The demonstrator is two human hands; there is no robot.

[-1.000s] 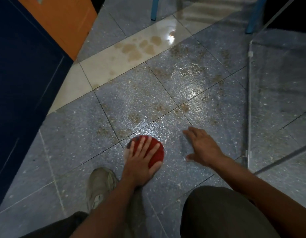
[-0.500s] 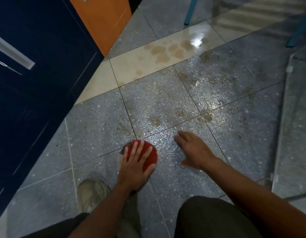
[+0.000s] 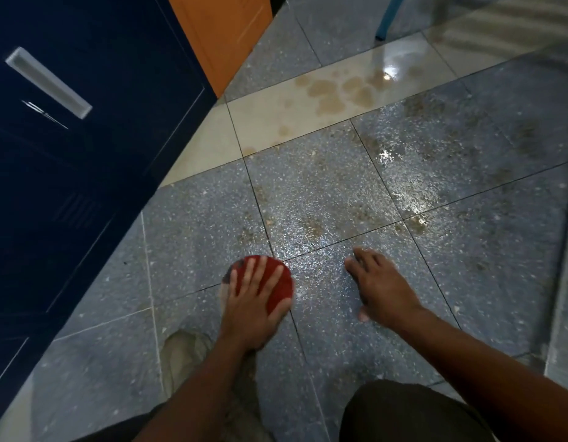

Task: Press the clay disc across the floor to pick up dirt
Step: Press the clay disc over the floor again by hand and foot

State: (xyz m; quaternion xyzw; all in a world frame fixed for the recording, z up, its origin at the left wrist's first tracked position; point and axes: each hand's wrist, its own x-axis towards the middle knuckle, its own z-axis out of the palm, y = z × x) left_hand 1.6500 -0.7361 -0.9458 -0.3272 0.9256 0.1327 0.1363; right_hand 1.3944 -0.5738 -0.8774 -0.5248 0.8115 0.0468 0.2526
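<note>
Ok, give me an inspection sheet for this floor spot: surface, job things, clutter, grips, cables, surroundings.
Surface: speckled grey floor tiles with a wet sheen; brown dirt patches ahead of the disc; brown stains on the pale tile strip.
Job's things: red clay disc flat on the floor, over a grout line.
Clutter: nothing seen.
Grips: left grip presses on the disc, fingers straight; right grip open, spread beside the disc, holding nothing.
Cables: nothing seen.
Surroundings: dark blue locker on the left, orange panel behind it, blue chair leg far off, person's shoe by the left wrist.
</note>
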